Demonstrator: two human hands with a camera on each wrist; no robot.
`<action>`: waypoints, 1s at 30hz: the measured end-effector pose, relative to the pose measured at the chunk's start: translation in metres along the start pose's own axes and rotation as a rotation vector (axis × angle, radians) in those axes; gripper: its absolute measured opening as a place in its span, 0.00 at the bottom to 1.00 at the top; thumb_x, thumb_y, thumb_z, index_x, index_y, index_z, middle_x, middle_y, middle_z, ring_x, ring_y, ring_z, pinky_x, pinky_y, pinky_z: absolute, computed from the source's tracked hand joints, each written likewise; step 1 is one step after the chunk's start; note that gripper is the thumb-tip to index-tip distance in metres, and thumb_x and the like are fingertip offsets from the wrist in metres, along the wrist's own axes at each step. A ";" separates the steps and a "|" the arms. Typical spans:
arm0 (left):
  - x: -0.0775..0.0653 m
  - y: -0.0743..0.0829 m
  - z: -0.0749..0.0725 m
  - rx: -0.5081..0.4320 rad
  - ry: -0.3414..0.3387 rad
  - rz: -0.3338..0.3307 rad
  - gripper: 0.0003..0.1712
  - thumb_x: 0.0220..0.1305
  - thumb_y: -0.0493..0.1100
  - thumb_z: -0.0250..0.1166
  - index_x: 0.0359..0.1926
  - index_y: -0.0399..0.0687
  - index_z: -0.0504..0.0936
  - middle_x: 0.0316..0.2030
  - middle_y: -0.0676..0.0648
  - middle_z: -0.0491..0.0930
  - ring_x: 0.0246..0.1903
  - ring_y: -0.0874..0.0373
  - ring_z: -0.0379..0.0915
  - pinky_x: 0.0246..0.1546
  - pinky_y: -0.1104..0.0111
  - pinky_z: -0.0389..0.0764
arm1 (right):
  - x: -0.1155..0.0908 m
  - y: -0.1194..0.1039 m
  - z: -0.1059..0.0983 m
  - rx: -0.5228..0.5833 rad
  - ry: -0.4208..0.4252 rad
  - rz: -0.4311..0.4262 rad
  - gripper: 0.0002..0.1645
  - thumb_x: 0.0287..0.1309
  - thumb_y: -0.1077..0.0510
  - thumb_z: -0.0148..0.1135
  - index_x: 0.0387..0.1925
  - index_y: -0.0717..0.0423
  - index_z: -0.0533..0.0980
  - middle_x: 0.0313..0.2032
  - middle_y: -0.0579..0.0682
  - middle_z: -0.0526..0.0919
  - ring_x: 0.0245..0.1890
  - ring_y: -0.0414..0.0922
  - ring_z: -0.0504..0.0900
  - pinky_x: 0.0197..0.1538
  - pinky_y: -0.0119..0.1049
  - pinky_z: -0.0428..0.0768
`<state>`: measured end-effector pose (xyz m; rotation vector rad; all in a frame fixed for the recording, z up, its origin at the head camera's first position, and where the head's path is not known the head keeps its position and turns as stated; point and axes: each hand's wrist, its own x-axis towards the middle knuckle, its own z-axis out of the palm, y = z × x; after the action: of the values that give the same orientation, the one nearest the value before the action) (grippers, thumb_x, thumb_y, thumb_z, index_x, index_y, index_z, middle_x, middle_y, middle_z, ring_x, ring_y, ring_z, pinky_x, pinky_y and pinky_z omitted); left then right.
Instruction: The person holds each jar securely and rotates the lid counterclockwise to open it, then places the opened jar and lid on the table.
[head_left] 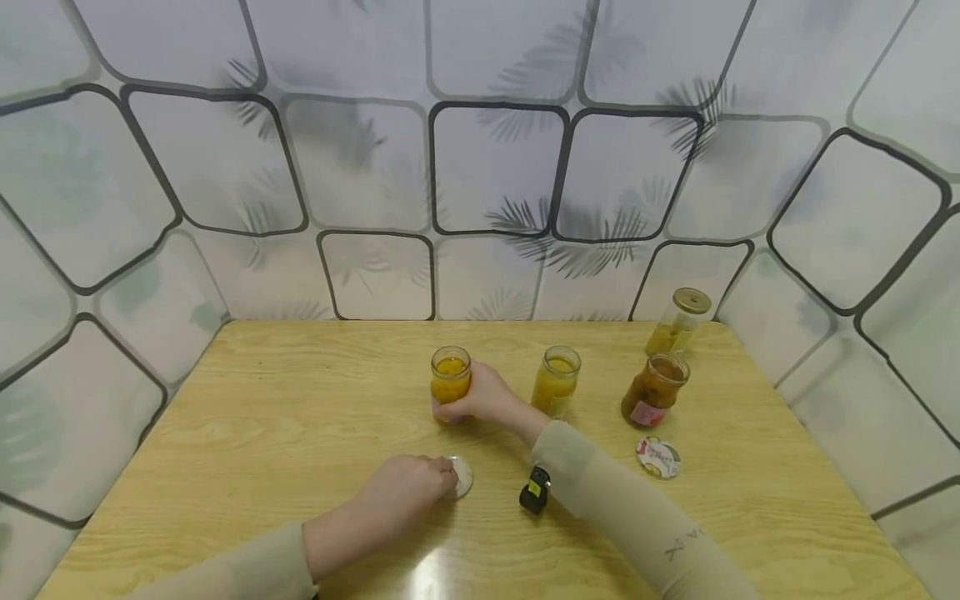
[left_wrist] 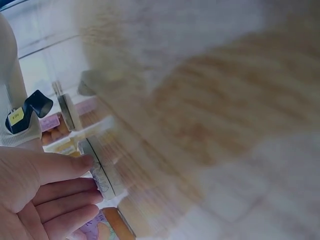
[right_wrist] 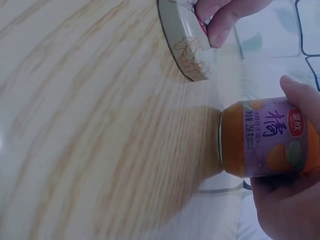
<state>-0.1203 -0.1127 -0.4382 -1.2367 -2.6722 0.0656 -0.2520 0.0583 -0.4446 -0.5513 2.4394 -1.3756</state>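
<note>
My right hand (head_left: 491, 398) grips a lidless glass jar (head_left: 450, 385) of orange fruit, fingers and thumb wrapped around its sides. In the right wrist view the jar stands upright on the table, its purple label (right_wrist: 272, 137) facing that camera. Nearer the front, my left hand (head_left: 405, 492) pinches a round pale jar lid (head_left: 464, 477) at the tabletop, left of the right forearm. The left wrist view shows the lid's printed side (left_wrist: 100, 167) between thumb and fingers. Part of the lid is hidden by the fingertips in the head view.
Right of the held jar stand a lidless jar (head_left: 557, 383) of yellow contents and a lidless brownish jar (head_left: 654, 390) with a pink label. Behind them is a jar with a gold lid (head_left: 692, 301). A printed lid (head_left: 658, 457) lies on the wooden table (head_left: 315, 383), enclosed by patterned walls.
</note>
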 end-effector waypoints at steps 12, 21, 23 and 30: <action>0.003 -0.003 0.000 -0.041 -0.004 -0.024 0.11 0.52 0.30 0.79 0.32 0.51 0.91 0.31 0.55 0.90 0.25 0.65 0.82 0.23 0.75 0.80 | -0.001 -0.003 0.000 0.033 -0.011 0.013 0.37 0.49 0.59 0.86 0.60 0.56 0.77 0.51 0.53 0.88 0.48 0.44 0.84 0.65 0.47 0.81; 0.004 -0.001 -0.002 -0.026 0.003 -0.037 0.11 0.53 0.30 0.79 0.29 0.52 0.90 0.27 0.56 0.87 0.20 0.70 0.73 0.19 0.76 0.74 | -0.003 -0.014 -0.003 0.015 0.067 0.041 0.47 0.49 0.56 0.86 0.68 0.58 0.72 0.58 0.57 0.86 0.61 0.54 0.84 0.72 0.52 0.77; 0.004 -0.001 -0.003 -0.031 0.001 -0.038 0.10 0.53 0.31 0.79 0.29 0.51 0.90 0.27 0.55 0.87 0.20 0.70 0.72 0.20 0.77 0.74 | -0.004 -0.017 -0.007 0.005 0.068 0.033 0.51 0.49 0.55 0.86 0.73 0.57 0.70 0.63 0.58 0.83 0.65 0.56 0.82 0.74 0.53 0.76; 0.003 -0.001 -0.004 -0.065 0.006 -0.043 0.09 0.53 0.31 0.80 0.30 0.50 0.91 0.28 0.54 0.89 0.21 0.68 0.78 0.24 0.79 0.79 | -0.011 -0.034 -0.023 0.022 0.008 -0.047 0.56 0.53 0.57 0.84 0.79 0.54 0.64 0.75 0.55 0.74 0.76 0.56 0.72 0.81 0.53 0.66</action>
<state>-0.1222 -0.1117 -0.4335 -1.1948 -2.7154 -0.0318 -0.2460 0.0644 -0.4036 -0.6031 2.4289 -1.4237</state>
